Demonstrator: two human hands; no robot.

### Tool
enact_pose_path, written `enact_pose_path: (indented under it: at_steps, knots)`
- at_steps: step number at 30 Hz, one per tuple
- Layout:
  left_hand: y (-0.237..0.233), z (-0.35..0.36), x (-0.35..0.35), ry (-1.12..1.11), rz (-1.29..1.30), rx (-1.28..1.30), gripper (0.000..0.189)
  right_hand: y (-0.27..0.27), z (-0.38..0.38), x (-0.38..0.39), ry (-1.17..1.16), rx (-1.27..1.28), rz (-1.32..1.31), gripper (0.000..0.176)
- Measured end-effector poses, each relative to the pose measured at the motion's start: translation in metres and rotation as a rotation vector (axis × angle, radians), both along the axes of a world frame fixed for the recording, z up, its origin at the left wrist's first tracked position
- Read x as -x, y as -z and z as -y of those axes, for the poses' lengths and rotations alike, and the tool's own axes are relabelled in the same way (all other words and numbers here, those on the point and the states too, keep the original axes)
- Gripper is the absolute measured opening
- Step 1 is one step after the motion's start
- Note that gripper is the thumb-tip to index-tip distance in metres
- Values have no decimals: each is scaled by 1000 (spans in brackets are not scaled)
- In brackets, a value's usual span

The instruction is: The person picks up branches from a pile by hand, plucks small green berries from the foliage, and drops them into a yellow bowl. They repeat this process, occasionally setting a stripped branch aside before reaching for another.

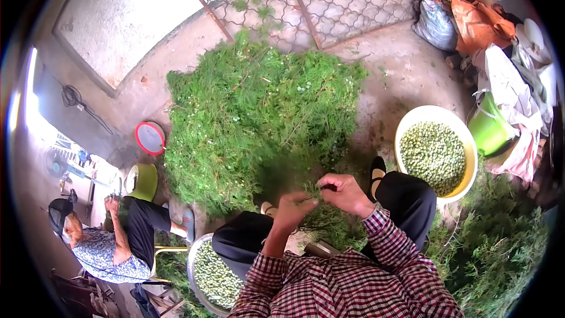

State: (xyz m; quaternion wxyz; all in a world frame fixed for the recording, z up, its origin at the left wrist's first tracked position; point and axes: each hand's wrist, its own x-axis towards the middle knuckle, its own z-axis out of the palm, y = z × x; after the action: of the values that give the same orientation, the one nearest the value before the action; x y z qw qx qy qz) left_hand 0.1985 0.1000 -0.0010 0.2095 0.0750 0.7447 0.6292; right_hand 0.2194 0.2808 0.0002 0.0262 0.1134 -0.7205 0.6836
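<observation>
My left hand and my right hand are close together over my lap, both with fingers closed. Between them shows a bit of green sprig, which my left hand grips. The fingertips of my right hand are pinched beside it; what they hold is too small to name. Beyond my hands lies a large heap of green branches. A yellow basin of small green berries stands by my right knee. Another basin with similar berries is beside my left leg.
At the left a seated person works near a green tub. A red-rimmed bowl stands beside the heap. More branches lie at the right. Sacks and a green bucket stand back right, near a metal lattice.
</observation>
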Motion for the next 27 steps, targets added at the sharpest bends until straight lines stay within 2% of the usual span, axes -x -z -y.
enact_pose_path:
  at_steps: [1, 6, 7, 10, 11, 12, 14, 15, 16, 18, 20, 22, 23, 26, 27]
  knots:
    - [-31, -6, -6, 8, -8, 181, 13, 0, 2, 1, 18, 87, 45, 11]
    - [-13, -4, 4, 0, 13, 83, 10, 10, -1, 5, -17, 699, 391, 11]
    - [-11, -4, 5, 1, 7, 68, 9, 22, 0, 8, 4, 706, 403, 9]
    - [-15, -6, -2, -12, -65, 5, 7, 64, 1, 25, 527, -224, -197, 10]
    - [-13, -3, -1, -4, -78, -52, 7, 76, -9, 27, 479, 11, -17, 7]
    - [-9, 0, 2, -2, -93, -112, 7, 58, -21, 18, 296, 449, 269, 9]
    - [-18, 9, 2, -59, -26, -181, 12, 47, -34, 11, 248, 667, 513, 12]
    - [-19, 12, 3, -150, 33, -252, 15, 43, -35, 5, 183, 719, 513, 15]
    - [-21, 12, 4, -241, 90, -323, 17, 41, -35, 1, 125, 764, 538, 15]
    - [-31, 9, -1, -306, 38, -389, 16, 43, -32, -9, 8, 855, 586, 14]
    - [-39, 6, -1, -387, 55, -426, 18, 54, -27, -17, -83, 818, 575, 20]
    - [-32, 12, 3, -349, 63, -435, 20, 50, -17, -23, -163, 839, 598, 21]
    - [-31, 13, 3, -365, 70, -419, 20, 46, -11, -27, -179, 748, 590, 27]
    - [-33, 9, 1, -419, 75, -382, 20, 27, 2, -30, -194, 649, 633, 26]
    - [-34, 8, -1, -438, 75, -370, 20, 35, 15, -26, -106, 655, 591, 23]
